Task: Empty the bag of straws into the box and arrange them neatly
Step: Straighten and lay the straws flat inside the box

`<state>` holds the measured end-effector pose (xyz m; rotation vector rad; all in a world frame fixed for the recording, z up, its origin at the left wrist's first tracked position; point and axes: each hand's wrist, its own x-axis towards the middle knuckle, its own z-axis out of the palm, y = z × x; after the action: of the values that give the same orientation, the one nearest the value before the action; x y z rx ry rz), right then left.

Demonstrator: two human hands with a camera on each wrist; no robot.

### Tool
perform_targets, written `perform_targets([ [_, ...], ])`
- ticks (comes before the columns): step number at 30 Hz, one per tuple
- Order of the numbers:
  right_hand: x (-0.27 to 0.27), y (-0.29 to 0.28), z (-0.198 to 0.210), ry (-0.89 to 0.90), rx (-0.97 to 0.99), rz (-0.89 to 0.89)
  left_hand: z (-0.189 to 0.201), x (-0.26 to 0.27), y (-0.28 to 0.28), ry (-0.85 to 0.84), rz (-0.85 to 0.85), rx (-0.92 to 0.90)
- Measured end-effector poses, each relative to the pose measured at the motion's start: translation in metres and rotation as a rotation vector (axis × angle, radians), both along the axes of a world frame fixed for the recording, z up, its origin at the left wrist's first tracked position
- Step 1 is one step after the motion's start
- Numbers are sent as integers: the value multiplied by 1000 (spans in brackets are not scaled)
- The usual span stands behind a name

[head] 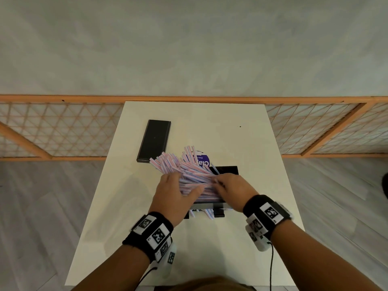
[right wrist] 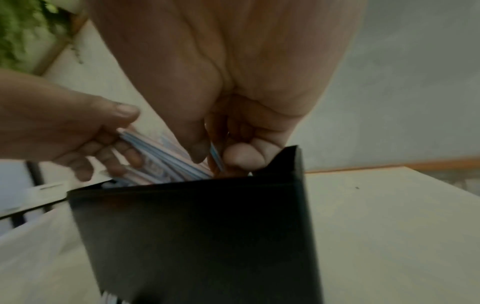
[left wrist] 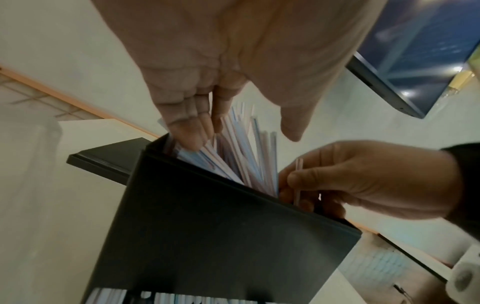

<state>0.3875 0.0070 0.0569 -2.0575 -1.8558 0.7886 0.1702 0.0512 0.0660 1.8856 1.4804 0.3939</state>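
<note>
A heap of pink-and-blue striped straws fans out of the black box on the white table, tips pointing up and left. The clear bag with a purple label lies behind the heap. My left hand grips a bundle of the straws at the box's left side, thumb on top and fingers underneath. At the right end of the box my right hand pinches a single straw between thumb and curled fingers. The box wall hides the straws' lower ends.
A black lid lies flat on the table behind and left of the box. A wooden lattice railing runs behind the table's far edge. Bare tabletop lies to the right and in front of the box.
</note>
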Motion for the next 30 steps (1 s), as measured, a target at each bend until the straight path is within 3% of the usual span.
perform_targets([
  [6, -35, 6, -1, -186, 41, 272, -1, 0, -2, -35, -76, 110],
  [11, -66, 13, 8, -207, 99, 346, -6, -9, 10, 20, -92, 116],
  [15, -72, 11, 17, -87, 66, 333, -5, -19, 13, 21, -71, 110],
  [17, -63, 8, 22, -112, 76, 335, -6, -24, 14, 13, -66, 134],
  [21, -25, -1, 20, -74, 33, 130, 0, -26, 7, -17, -59, 232],
  [25, -3, -4, 10, -104, -139, 142, 10, -14, -7, 55, -333, 496],
  [27, -6, -3, 0, -128, -236, 186, 5, -6, -10, 140, -484, 513],
  [30, -11, 0, -9, -160, -325, 204, -8, 3, -10, 334, -566, 437],
])
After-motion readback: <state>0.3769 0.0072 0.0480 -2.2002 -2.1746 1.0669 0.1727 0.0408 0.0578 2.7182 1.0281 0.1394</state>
